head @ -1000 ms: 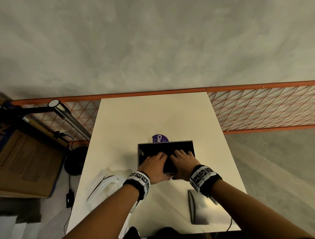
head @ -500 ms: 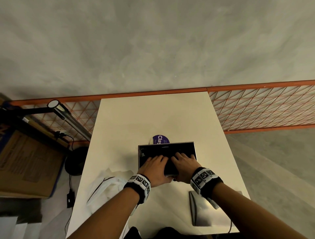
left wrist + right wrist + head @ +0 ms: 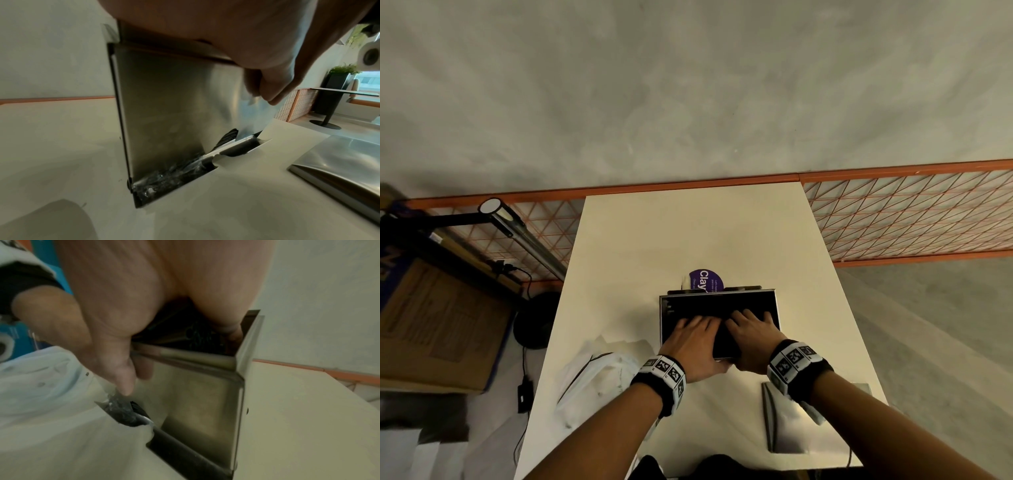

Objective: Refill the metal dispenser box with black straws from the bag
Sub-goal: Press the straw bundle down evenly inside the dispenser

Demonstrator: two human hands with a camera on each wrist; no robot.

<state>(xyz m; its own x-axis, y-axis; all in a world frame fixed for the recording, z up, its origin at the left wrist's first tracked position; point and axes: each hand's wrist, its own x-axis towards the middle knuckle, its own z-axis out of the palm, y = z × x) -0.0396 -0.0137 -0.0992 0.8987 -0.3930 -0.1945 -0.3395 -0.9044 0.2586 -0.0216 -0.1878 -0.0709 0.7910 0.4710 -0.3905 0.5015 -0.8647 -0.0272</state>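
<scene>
The metal dispenser box stands upright mid-table, its top uncovered and packed with black straws. My left hand and right hand lie side by side on the straws, fingers stretched flat, pressing down. Both thumbs hang over the near wall. In the left wrist view my palm covers the top edge of the box, and straws show in the bottom slot. In the right wrist view my right hand lies over the opening of the box. The white bag lies left of the box.
The box's metal lid lies on the table by my right forearm. A purple round label sits just behind the box. On the floor to the left are a cardboard carton and a lamp.
Both hands stay pressed on the straws in the box; they have barely shifted. Nothing was picked up or let go.
</scene>
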